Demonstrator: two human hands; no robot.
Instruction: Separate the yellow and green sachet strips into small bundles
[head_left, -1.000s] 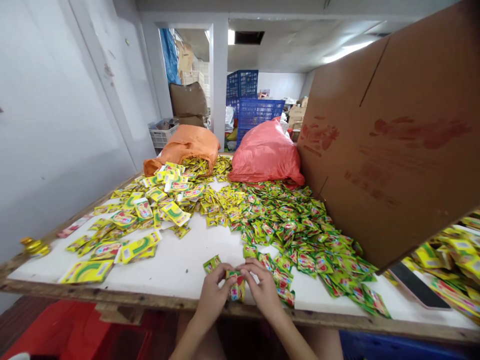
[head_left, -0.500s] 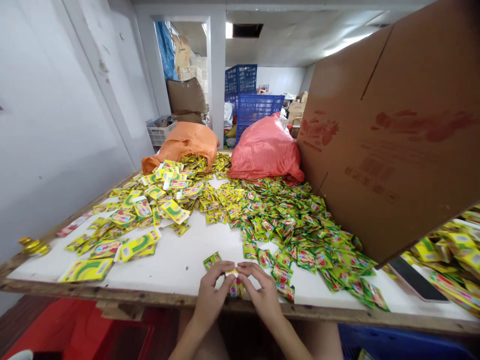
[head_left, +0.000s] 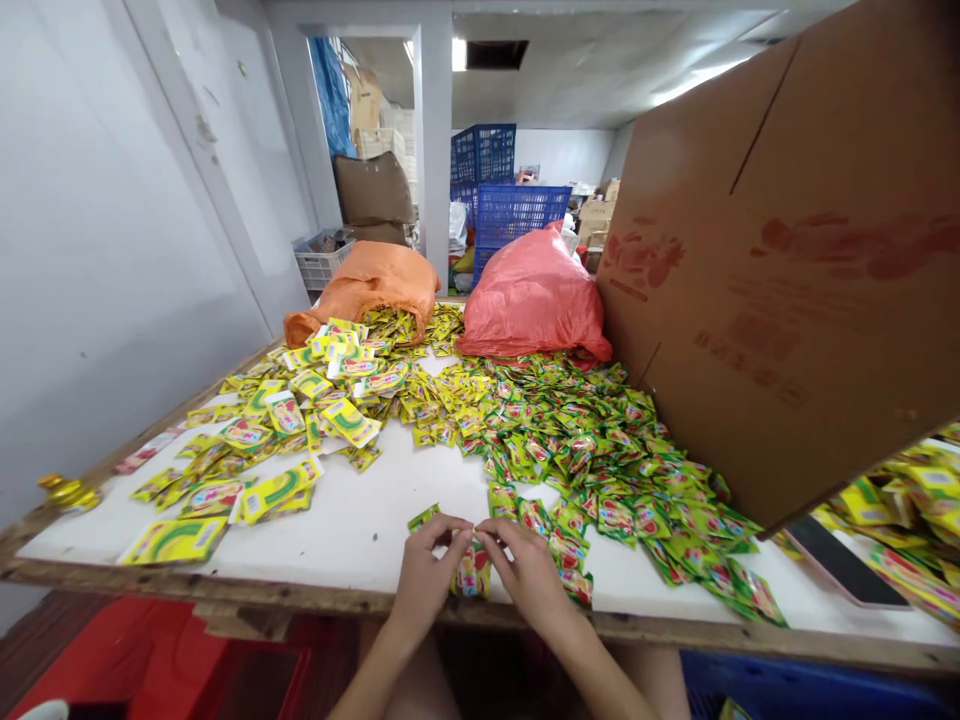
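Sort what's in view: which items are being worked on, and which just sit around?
In hand: left hand and right hand pinching a small stack of sachets; green sachet pile nearest.
Lying about: orange sack, pink sack, cardboard box, blue crates.

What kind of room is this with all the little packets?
Probably a storeroom or packing room. Hundreds of small sachets cover a work table, filled sacks lie behind, and blue crates and a big cardboard box stand around.
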